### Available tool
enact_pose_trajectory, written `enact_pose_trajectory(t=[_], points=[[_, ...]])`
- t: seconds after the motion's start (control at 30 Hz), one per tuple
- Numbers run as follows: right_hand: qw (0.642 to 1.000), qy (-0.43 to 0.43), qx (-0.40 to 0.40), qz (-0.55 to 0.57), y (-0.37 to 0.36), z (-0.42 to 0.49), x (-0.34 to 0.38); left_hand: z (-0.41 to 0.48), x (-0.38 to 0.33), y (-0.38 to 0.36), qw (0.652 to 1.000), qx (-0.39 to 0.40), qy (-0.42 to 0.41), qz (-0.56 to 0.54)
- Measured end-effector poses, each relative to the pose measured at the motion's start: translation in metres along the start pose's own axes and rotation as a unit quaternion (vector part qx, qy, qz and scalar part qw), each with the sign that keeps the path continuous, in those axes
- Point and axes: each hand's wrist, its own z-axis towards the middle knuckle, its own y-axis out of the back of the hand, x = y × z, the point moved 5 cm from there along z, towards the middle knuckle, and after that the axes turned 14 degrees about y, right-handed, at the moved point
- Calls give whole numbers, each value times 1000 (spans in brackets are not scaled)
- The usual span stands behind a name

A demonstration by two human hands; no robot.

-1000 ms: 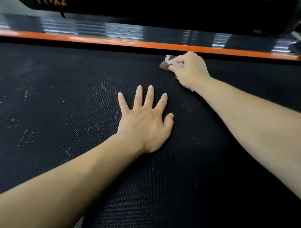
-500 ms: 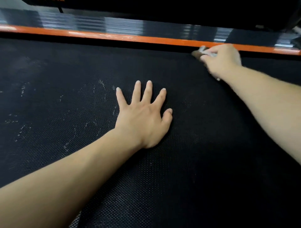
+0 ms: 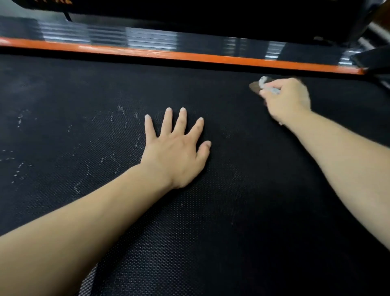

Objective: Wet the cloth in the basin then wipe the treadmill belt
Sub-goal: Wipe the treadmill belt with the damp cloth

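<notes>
The right hand (image 3: 288,99), clamped on the cloth (image 3: 262,84), had pulled back from the orange rail (image 3: 190,56), wiping; the left hand (image 3: 175,152) stayed flat, splayed, on the belt (image 3: 84,105).

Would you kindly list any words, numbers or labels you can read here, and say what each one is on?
None can be read.
Orange lettering on the black panel at the top left: cut off by the frame edge and blurred.
Treadmill belt, orange strip, cloth: no text.

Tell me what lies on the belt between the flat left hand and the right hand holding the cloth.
Head view: only bare black textured belt separates the spread left hand from the right hand clutching the crumpled cloth.
</notes>
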Motion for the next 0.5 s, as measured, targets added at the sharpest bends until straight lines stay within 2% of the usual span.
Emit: enact_pose_trajectory(t=[0.13, 0.2, 0.3, 0.33, 0.4, 0.5], points=[[980, 151, 119, 58, -11, -61, 41, -31, -28, -1, 999, 2, -31, -17], [983, 147, 106, 35, -2, -55, 28, -54, -41, -4, 999, 2, -40, -24], [999, 32, 23, -19, 12, -25, -4, -70, -44, -11, 999, -10, -43, -22], [1000, 20, 6, -17, 12, -26, -5, -70, -42, -12, 999, -17, -44, -18], [998, 57, 20, -2, 3, -47, 9, -68, -42, -15, 999, -27, -44, -13], [978, 176, 101, 53, 2, -100, 40, -68, -43, -17, 999, -23, -40, -10]])
